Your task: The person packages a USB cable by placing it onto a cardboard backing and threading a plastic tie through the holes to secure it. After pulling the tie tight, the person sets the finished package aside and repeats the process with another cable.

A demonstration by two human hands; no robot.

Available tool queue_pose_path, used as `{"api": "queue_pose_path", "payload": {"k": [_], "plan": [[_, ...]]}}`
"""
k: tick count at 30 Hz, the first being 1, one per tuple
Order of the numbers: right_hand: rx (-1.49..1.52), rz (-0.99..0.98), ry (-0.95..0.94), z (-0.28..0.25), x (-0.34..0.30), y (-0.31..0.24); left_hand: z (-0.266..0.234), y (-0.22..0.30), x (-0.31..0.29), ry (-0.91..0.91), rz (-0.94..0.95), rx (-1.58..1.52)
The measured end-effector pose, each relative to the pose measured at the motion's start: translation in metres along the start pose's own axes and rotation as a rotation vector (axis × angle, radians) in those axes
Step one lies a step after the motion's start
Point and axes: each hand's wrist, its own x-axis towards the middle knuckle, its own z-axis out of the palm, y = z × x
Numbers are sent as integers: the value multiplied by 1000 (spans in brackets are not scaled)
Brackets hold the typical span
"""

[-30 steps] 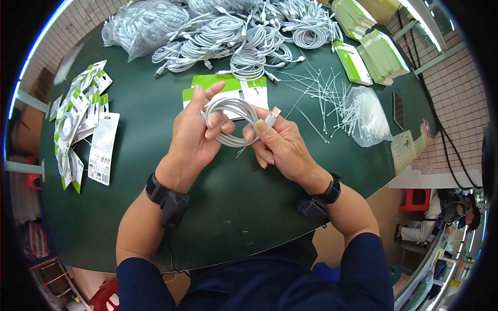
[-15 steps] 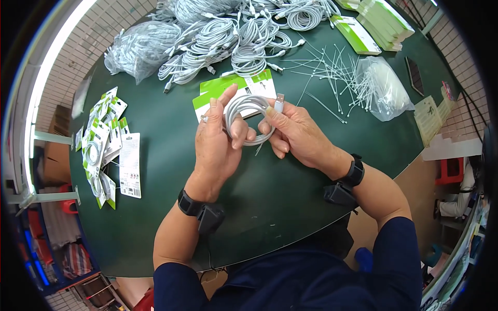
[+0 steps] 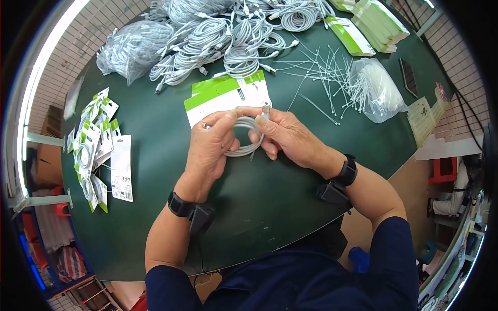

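A coiled light-grey USB cable (image 3: 241, 152) is held between my two hands above the table's middle. My left hand (image 3: 209, 147) pinches the coil's left side, thumb against forefinger. My right hand (image 3: 293, 137) grips its right side, the thumb pressed on the loops just below the metal plug (image 3: 266, 111). A thin tail hangs beneath the coil, near my right fingers. Just beyond the hands lie green-and-white packaging cards (image 3: 220, 98), partly hidden by my left hand.
Many coiled cables (image 3: 207, 39) are heaped at the back, beside a clear bag of cables (image 3: 136, 49). White cable ties (image 3: 327, 78) lie right, by their bag (image 3: 383, 93). Card stacks (image 3: 376, 26) and a phone (image 3: 408, 76) are far right; packed cables (image 3: 91, 145) sit left.
My left fingers, earlier spread with the forefinger raised, have closed onto the coil. Both hands sit slightly lower in the picture, and more of the cards shows. The whole view has shifted slightly.
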Motion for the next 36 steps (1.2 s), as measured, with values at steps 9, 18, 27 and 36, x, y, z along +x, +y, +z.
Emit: {"api": "queue_pose_path", "payload": {"k": [9,18,27,36], "plan": [[-407,-459,57,-10,5,14,16,-24,17,358,259,192],[-69,-360,34,1,21,30,-26,-4,30,34,8,288],[-283,-588,230,-1,35,45,-1,-3,19,95,46,509],[-309,-560,354,-11,47,37,-2,-15,32,-25,164,298]]}}
